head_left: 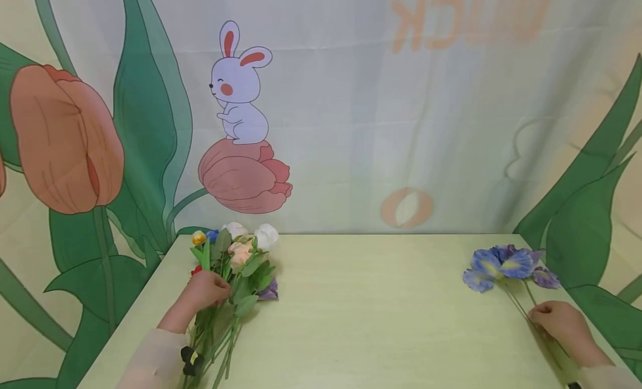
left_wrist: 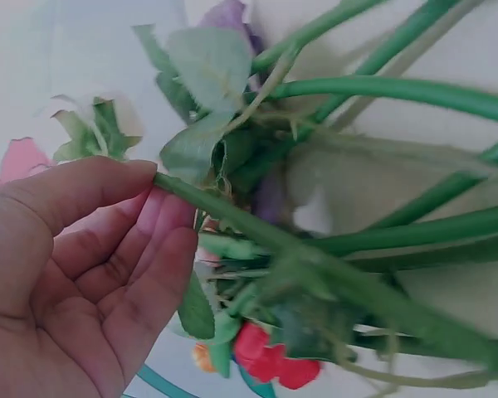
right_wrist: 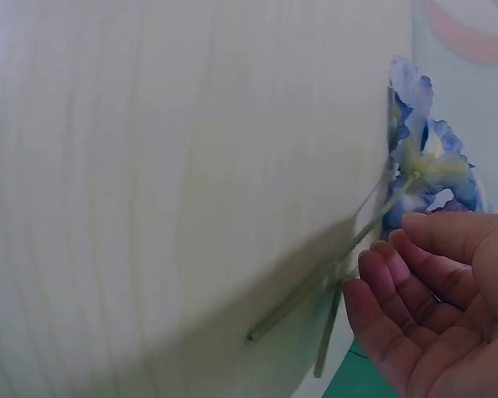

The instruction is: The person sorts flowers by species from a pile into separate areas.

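Observation:
A mixed bunch of artificial flowers (head_left: pixel 251 277) lies at the left of the table. My left hand (head_left: pixel 208 288) is over it, and in the left wrist view thumb and fingertips pinch a green flower stem (left_wrist: pixel 232 217). White roses (head_left: pixel 266 237), a peach rose (head_left: pixel 241 254) and a purple bloom (head_left: pixel 269 290) show around it. At the right lie blue-purple irises (head_left: pixel 501 263). My right hand (head_left: pixel 564 325) is beside their stems (right_wrist: pixel 295 307), fingers loosely bent, with a gap between thumb and fingertips in the right wrist view.
The pale wooden table (head_left: pixel 371 322) stretches between the two groups of flowers. Behind its far edge hangs a curtain (head_left: pixel 341 127) printed with tulips and a rabbit. The irises lie close to the table's right edge.

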Demonstrator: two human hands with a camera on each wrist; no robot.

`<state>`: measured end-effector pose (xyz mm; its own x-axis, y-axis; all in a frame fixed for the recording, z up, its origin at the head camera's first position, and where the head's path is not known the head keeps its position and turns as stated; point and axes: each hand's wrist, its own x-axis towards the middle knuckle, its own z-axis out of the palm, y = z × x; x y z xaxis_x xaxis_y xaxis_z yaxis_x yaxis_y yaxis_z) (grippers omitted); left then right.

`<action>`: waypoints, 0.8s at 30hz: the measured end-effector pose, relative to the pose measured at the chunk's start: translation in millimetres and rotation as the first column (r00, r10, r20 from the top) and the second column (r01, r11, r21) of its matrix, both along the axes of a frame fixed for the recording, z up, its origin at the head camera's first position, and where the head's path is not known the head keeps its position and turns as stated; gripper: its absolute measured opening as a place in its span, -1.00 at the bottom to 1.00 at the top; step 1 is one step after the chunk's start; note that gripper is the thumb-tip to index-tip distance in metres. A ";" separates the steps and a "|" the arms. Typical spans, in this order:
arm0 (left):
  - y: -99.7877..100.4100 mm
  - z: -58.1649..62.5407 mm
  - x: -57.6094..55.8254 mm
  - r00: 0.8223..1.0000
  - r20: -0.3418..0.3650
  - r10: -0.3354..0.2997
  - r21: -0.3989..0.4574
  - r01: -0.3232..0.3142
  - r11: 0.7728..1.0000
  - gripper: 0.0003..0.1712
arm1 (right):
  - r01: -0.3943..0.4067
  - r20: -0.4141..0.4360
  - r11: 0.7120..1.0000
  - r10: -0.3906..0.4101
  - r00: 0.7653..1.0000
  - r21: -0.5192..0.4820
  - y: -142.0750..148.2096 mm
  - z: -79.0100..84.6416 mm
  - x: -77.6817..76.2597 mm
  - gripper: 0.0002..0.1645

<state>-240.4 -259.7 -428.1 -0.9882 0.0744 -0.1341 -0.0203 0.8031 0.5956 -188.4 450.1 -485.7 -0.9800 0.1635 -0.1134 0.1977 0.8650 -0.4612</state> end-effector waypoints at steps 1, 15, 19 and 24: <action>0.7 2.6 -0.1 1.000 -0.006 0.000 0.008 0.000 1.000 -0.85 | 0.003 0.005 1.000 -0.003 1.000 -0.007 0.3 1.3 0.0 -0.58; 3.8 34.9 -3.8 0.989 -0.132 0.069 0.053 -0.063 0.997 -0.65 | -0.043 -0.118 0.999 0.043 0.992 -0.003 -32.9 59.5 -4.5 -0.45; 11.5 51.3 -6.5 0.981 -0.170 0.092 0.115 -0.073 0.991 -0.62 | -0.062 -0.218 0.998 0.061 0.974 0.002 -60.7 70.8 -5.1 -0.51; 27.9 68.6 -7.4 0.976 -0.203 0.076 0.175 -0.041 0.984 -0.61 | -0.098 -0.295 0.995 0.085 0.952 -0.028 -105.3 82.5 -4.3 -0.58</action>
<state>-247.8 -231.8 -359.4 -0.9963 0.0195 0.0842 0.0743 0.6914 0.7186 -192.7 344.8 -403.2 -0.9817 0.0729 0.1759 -0.0304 0.8518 -0.5230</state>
